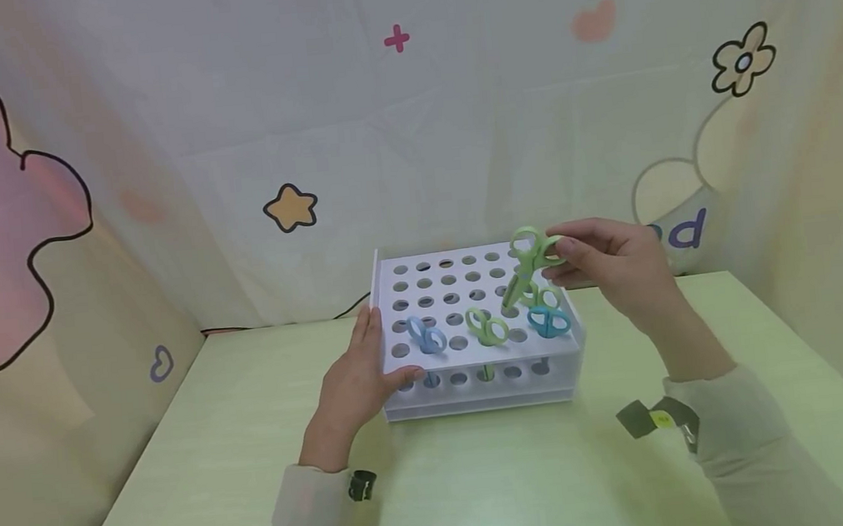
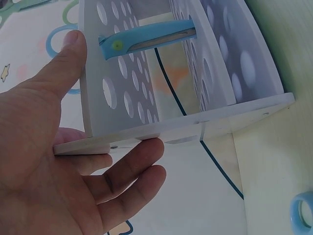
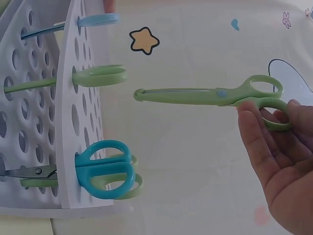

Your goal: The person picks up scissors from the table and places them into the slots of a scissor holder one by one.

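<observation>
A white rack [image 1: 467, 355] with rows of round holes stands on the table. My left hand [image 1: 356, 377] grips its left side, thumb at the front edge of the top plate and fingers against the side panel. Above the rack's right part, my right hand [image 1: 614, 271] pinches one handle loop of green scissors [image 3: 195, 96], whose closed blades point down and left. In the front rows stand light blue scissors [image 1: 426, 335], another green pair [image 1: 486, 327] and teal scissors [image 3: 105, 169]. Behind the teal pair is a further green pair [image 1: 547, 295].
The pale table [image 1: 257, 444] extends around the rack. A curtain [image 1: 494, 148] printed with a star and flowers hangs behind it. Dark bands with small devices [image 1: 657, 419] sit at both sleeve cuffs.
</observation>
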A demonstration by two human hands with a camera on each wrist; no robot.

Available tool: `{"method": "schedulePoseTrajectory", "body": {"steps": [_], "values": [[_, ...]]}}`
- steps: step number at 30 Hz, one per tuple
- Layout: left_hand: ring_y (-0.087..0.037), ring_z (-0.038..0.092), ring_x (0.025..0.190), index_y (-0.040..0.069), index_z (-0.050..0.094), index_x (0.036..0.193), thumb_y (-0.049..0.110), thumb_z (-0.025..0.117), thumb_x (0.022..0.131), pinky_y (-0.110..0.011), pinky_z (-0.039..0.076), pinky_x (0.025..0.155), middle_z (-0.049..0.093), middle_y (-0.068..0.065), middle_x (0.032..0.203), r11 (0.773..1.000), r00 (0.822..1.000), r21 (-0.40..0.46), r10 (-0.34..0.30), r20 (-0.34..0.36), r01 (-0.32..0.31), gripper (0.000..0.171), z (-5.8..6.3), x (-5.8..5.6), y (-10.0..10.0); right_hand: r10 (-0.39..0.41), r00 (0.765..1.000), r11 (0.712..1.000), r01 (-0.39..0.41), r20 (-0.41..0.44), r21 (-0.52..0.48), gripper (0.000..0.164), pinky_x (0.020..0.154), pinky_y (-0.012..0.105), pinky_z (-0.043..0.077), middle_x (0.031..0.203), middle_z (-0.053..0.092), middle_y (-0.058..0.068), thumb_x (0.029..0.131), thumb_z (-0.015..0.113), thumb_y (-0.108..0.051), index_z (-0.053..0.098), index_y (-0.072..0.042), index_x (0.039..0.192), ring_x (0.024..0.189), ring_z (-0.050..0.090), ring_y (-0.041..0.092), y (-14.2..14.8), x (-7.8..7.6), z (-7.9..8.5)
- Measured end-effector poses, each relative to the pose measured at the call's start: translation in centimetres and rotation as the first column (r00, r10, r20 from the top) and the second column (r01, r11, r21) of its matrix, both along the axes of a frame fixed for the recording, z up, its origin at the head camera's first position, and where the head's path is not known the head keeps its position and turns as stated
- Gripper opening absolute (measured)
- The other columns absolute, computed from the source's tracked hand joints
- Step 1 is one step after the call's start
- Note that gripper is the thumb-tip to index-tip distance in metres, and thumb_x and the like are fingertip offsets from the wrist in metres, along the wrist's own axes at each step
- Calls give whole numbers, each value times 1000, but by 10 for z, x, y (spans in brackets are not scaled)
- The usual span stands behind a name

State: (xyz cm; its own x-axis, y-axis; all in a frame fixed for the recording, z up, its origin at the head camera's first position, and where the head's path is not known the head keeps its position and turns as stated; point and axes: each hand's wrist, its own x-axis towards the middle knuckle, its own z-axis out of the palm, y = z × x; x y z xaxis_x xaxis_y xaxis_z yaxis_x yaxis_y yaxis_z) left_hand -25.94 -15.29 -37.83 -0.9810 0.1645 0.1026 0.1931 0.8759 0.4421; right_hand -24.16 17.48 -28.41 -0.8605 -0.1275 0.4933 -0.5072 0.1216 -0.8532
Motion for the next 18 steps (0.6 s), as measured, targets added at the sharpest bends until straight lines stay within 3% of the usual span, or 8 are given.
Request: {"method": "schedulePoseTrajectory", "body": {"steps": [6,14,18], "values": [[-25,57,93,9,9,163,53,79,83,-30,41,62,2,-6,169,1000,1000,-7,4,0,-4,116,1,0,1,-18,1000,999,17,23,41,30,75,31,56,101,75,0,102,62,-9,63,12,123,85,74,14,-3,-7,-2],[-25,58,97,9,9,163,53,79,83,-30,42,64,4,-7,169,1000,1000,-6,8,4,-8,116,1,0,1,-44,993,996,35,108,84,32,78,32,56,116,69,24,103,60,-9,62,8,129,87,73,13,-14,-13,-3],[-25,57,95,9,9,163,53,79,83,-30,41,63,2,-6,169,1000,1000,-3,6,2,-6,115,1,0,0,-40,990,994,25,138,106,32,79,34,56,120,66,27,103,59,-6,60,9,131,89,73,15,-20,-17,-6]]}}
